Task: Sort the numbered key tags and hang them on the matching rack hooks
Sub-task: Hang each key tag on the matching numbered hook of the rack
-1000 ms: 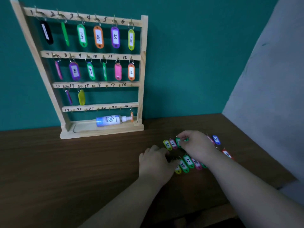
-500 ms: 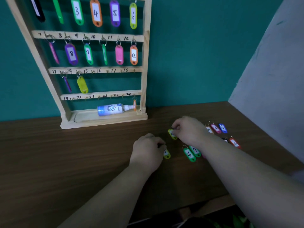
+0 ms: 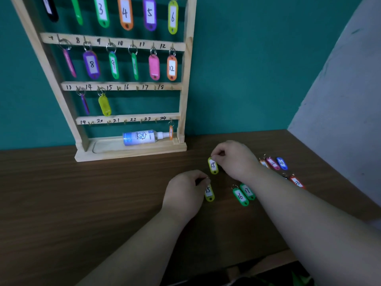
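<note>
Tabletop [image 3: 82, 203], rack [image 3: 186, 79] at 11 o'clock | right hand [image 3: 237, 159]: pinching tag 15 [image 3: 213, 166] by ring, likely for hooking | left hand [image 3: 183, 193]: pinching yellow tag [image 3: 209, 194]

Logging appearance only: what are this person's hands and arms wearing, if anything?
Nothing visible. The left hand and right hand are ungloved, with no ring, watch or bracelet showing. The left forearm and right forearm are bare to the frame edge; no sleeve is in view.

Head-worn view, looking down, table [image 3: 61, 203] close
</note>
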